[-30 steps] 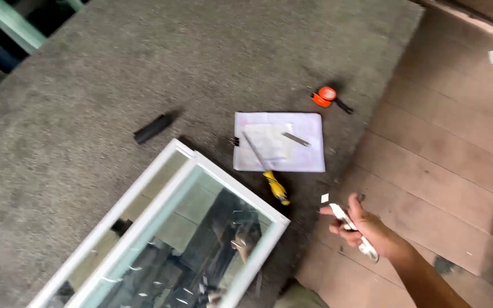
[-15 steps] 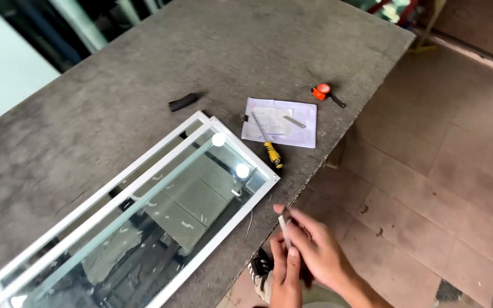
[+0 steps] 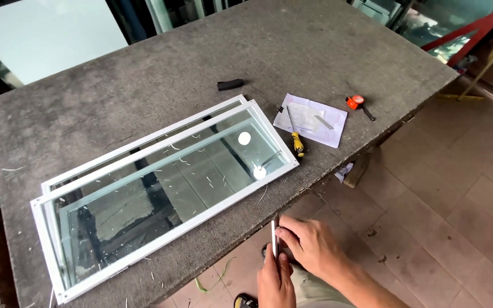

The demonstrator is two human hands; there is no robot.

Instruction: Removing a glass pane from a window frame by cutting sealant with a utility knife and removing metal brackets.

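Observation:
Both my hands meet just off the table's near edge. My left hand (image 3: 275, 282) and my right hand (image 3: 310, 246) pinch a thin white strip (image 3: 274, 238) held upright between them. On the grey table (image 3: 144, 74) lies a long white-framed glass window panel (image 3: 161, 188), a hand's width from my fingers. Its glass mirrors the ceiling lights.
A sheet of paper (image 3: 310, 121) with a yellow-handled screwdriver (image 3: 295, 140) lies to the right of the frame. An orange tape measure (image 3: 355, 102) sits near the right edge, a small black piece (image 3: 230, 85) farther back. Tiled floor (image 3: 446, 217) lies to the right.
The view has swung left and back, showing the whole frame. My right hand came in from the floor side with the strip, and my left hand joined it.

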